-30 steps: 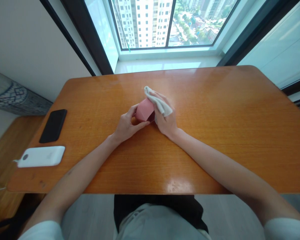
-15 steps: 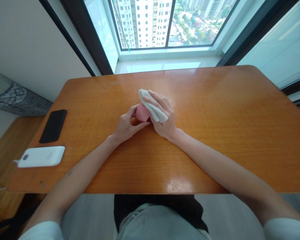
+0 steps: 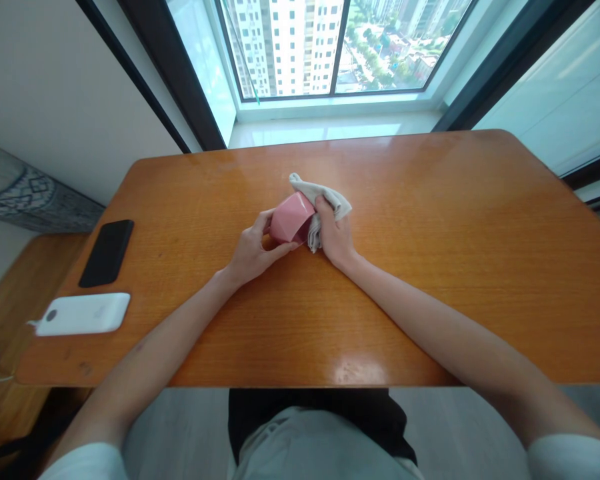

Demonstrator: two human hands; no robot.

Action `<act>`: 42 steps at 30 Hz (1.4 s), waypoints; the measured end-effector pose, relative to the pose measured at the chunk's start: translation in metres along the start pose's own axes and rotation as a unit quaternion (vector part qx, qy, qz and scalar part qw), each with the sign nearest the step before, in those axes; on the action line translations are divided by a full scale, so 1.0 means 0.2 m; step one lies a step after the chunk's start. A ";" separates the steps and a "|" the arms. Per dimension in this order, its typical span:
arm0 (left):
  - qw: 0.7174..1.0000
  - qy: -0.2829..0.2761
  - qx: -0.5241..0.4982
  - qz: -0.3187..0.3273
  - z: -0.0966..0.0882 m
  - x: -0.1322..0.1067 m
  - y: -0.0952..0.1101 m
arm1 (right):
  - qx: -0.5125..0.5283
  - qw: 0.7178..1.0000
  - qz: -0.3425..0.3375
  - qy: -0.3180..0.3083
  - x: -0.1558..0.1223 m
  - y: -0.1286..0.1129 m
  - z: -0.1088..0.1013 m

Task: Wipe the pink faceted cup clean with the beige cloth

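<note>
A pink faceted cup or small pot (image 3: pixel 291 218) is tilted, its dark opening turned toward the lower right. My left hand (image 3: pixel 257 250) grips it from the left, with the thumb along its lower side. In my right hand (image 3: pixel 334 230) is a bunched white cloth (image 3: pixel 334 199), closed under the thumb. The cloth lies against the right side of the pink cup, and one fold hangs down by its opening. Some fingers of my right hand are hidden behind the cloth.
The wooden table (image 3: pixel 430 267) spreads around both hands. At its left side lie a black phone (image 3: pixel 107 253) and a white device (image 3: pixel 83 314) with a cable. Behind the far edge is a window (image 3: pixel 330 53); a patterned cushion-like thing (image 3: pixel 35 193) stands at the left.
My right hand has turned and moved the cloth from over the pink cup's front to its right side. More of the cup and its opening now show. The left hand has barely moved.
</note>
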State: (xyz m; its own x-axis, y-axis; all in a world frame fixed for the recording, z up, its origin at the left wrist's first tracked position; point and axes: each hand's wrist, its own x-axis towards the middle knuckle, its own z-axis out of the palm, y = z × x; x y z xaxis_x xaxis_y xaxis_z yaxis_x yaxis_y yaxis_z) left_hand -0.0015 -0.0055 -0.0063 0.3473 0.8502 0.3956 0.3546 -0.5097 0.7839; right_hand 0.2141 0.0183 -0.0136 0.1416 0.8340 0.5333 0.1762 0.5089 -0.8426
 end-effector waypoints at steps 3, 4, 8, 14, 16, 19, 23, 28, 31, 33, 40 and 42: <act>0.999 -0.040 0.017 0.011 0.00 0.00 -0.02 | -0.044 0.996 -0.080 -0.017 -0.03 -0.06 -0.03; 0.998 -0.057 0.024 0.015 0.01 0.00 -0.02 | -0.064 0.991 -0.110 -0.026 -0.04 -0.09 -0.04; 0.993 -0.106 0.031 0.031 0.03 0.01 0.00 | -0.146 0.966 -0.202 -0.061 -0.06 -0.15 -0.07; 0.999 -0.039 -0.008 0.018 0.02 0.02 0.02 | -0.193 0.943 -0.252 -0.099 -0.08 -0.12 -0.06; 1.000 -0.014 -0.017 0.018 0.01 0.01 0.02 | -0.195 0.940 -0.256 -0.112 -0.08 -0.14 -0.06; 1.000 -0.006 -0.028 0.007 0.01 0.01 0.03 | -0.173 0.951 -0.237 -0.099 -0.08 -0.15 -0.06; 1.000 0.010 -0.030 -0.004 0.02 0.01 0.05 | -0.067 0.992 -0.100 -0.032 -0.04 -0.08 -0.03; 1.000 0.020 -0.011 -0.011 0.00 0.02 0.04 | 0.006 1.000 -0.004 0.008 -0.02 0.00 0.01; 1.000 0.013 -0.009 -0.006 0.00 0.01 0.03 | -0.047 0.993 -0.106 -0.026 -0.04 -0.07 -0.02; 1.000 0.009 -0.001 -0.004 0.00 0.01 0.03 | -0.113 0.973 -0.184 -0.084 -0.06 -0.12 -0.05; 0.998 0.019 0.045 0.050 -0.02 0.04 0.05 | -0.204 0.937 -0.263 -0.105 -0.07 -0.12 -0.06; 0.989 0.100 0.048 0.097 -0.05 0.04 0.08 | -0.209 0.937 -0.260 -0.106 -0.07 -0.11 -0.06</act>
State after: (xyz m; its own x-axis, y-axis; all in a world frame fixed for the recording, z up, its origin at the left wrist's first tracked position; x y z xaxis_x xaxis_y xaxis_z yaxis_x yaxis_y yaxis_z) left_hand -0.0012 -0.0060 0.0131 0.2411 0.7395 0.6285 0.3819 -0.6676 0.6391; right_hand 0.2190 -0.0074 -0.0018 -0.2574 0.5428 0.7995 0.5403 0.7668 -0.3466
